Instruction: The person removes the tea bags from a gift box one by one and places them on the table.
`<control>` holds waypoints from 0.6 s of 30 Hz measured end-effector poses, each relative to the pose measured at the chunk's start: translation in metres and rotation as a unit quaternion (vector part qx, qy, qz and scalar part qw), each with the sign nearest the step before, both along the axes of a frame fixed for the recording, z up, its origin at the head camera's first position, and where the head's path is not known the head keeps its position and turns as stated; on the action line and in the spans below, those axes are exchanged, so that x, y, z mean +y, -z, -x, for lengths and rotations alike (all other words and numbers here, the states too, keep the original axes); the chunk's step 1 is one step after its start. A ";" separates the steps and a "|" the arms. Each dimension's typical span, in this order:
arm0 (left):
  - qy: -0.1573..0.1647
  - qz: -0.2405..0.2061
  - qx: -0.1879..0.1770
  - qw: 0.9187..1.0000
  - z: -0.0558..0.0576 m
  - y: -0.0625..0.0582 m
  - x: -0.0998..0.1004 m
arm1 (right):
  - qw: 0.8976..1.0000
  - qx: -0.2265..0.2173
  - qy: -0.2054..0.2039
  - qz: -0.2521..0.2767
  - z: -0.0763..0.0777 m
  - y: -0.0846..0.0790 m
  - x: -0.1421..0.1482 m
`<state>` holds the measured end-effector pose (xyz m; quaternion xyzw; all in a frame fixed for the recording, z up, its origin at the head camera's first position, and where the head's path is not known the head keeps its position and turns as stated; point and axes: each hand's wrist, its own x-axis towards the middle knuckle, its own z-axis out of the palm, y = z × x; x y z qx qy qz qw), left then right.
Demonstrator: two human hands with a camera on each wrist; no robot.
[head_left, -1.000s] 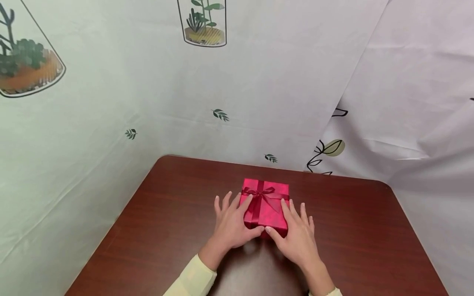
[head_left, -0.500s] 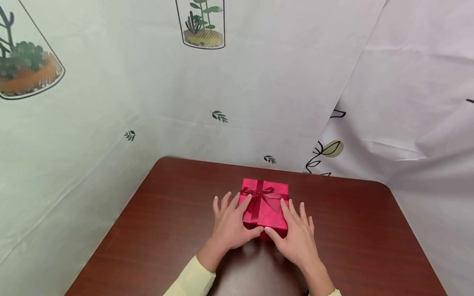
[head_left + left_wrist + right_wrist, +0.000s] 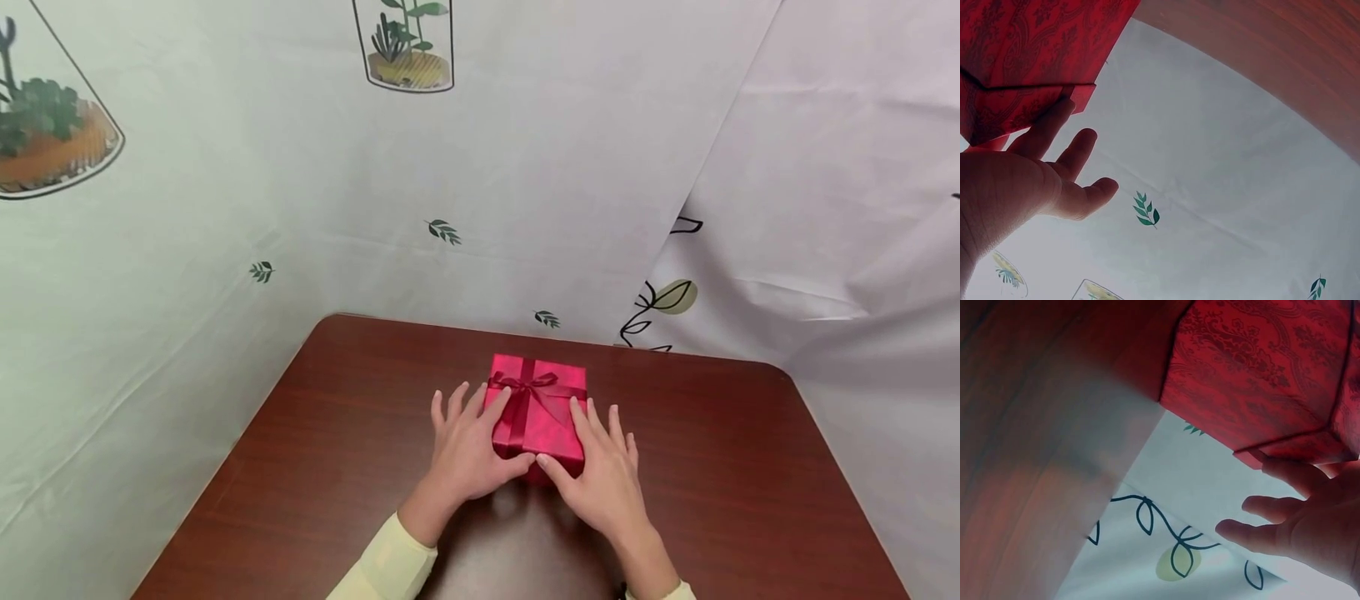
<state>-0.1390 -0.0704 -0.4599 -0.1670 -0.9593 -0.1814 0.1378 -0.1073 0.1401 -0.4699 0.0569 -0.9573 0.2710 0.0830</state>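
My left hand [image 3: 468, 454] and right hand [image 3: 606, 483] grip red, damask-patterned box [image 3: 549, 435] between them; satiny bow [image 3: 527, 388] atop, nearer left hand; wrist views crop box.

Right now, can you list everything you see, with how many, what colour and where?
Gift box: one, red-pink, on the table between the hands
Ribbon: one, dark red, crossed over the box top, tied in a bow
Table: one, reddish brown, under the box
Cloth: white, behind and beside the table, number of pieces unclear
Printed jars: two in the head view, green, orange and yellow, high on the cloth
Leaf sprigs: three printed in the head view, green, lower down
Sleeves: two, pale yellow, bottom edge
Left hand: one, bare, touching the box's left side
Right hand: one, bare, touching its right side
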 end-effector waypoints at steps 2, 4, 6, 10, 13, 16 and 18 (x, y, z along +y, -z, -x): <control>0.000 -0.002 0.000 1.000 0.000 -0.002 0.000 | 1.000 0.002 0.000 0.001 0.000 -0.002 0.000; 0.001 -0.003 0.000 1.000 0.000 -0.004 0.000 | 1.000 0.001 0.001 0.001 0.001 -0.003 0.000; 0.001 -0.003 0.000 1.000 0.000 -0.005 0.000 | 1.000 0.000 0.002 0.000 0.001 -0.004 0.000; 0.000 0.000 -0.001 1.000 -0.001 -0.007 -0.001 | 1.000 0.002 0.002 0.000 0.001 -0.005 -0.001; -0.001 0.002 0.003 1.000 -0.001 -0.009 -0.002 | 1.000 0.008 0.002 0.001 0.000 -0.006 -0.001; 0.000 0.002 0.008 1.000 -0.001 -0.011 -0.003 | 1.000 0.015 0.001 0.003 -0.001 -0.007 -0.002; 0.000 0.000 0.010 1.000 -0.002 -0.012 -0.005 | 1.000 0.022 -0.001 0.002 -0.001 -0.009 -0.004</control>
